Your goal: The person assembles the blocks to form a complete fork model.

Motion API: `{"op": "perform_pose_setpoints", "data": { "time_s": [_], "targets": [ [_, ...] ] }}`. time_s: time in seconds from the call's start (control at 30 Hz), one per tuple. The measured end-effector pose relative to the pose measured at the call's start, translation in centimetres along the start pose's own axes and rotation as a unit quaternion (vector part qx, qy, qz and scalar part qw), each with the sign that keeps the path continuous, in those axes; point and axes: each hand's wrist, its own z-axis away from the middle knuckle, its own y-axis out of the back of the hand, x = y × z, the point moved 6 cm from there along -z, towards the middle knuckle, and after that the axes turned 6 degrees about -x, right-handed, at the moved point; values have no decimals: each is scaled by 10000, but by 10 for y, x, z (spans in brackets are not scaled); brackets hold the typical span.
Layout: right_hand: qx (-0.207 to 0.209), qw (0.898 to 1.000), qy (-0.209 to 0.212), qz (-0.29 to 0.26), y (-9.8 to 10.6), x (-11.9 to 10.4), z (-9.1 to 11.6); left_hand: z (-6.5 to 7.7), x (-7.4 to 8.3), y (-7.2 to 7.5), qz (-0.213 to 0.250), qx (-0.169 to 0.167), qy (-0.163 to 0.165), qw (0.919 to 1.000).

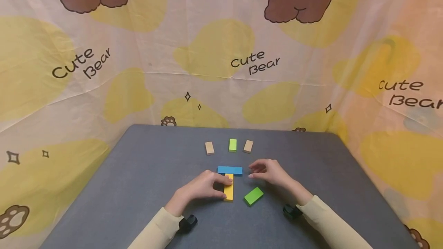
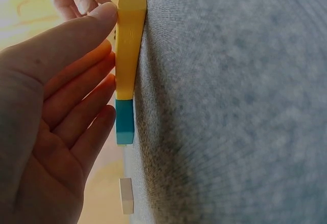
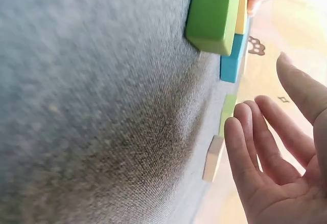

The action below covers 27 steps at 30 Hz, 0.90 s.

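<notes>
- Pale sleeves [image 1: 154, 230] lay nearest the head camera; both hands extended over the grey table [image 1: 145, 164].
- Location: the yellow block [image 1: 230, 191] lay flat on the table, its far end at the middle of the blue block [image 1: 230, 171].
- Left hand [image 1: 202, 185]: thumb and fingertips touched the yellow block without closing round it.
- Right hand [image 1: 271, 171]: fingers were loosely bent, holding nothing, just beside the blue block's right end.
- Handling (judged): the yellow block appeared light, rigid, smooth and hard to damage; a pinch across its long sides, near mid-length, suited it best.
- Views: the left wrist view showed the left palm clear of the yellow block; the right wrist view exposed the right palm; only the head view showed both tan blocks [image 1: 209, 148].
</notes>
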Motion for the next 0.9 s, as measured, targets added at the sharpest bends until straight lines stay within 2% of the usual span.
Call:
{"op": "perform_pose_setpoints", "data": {
  "time_s": [0.4,0.9],
  "targets": [
    [-60,10000,6,37,-9,-3,28,0,0,0,-1,43,-63,10000],
    [-72,9999,-110,-106,-20,2,50,1,1,1,-61,57,-44,10000]
  ]
}}
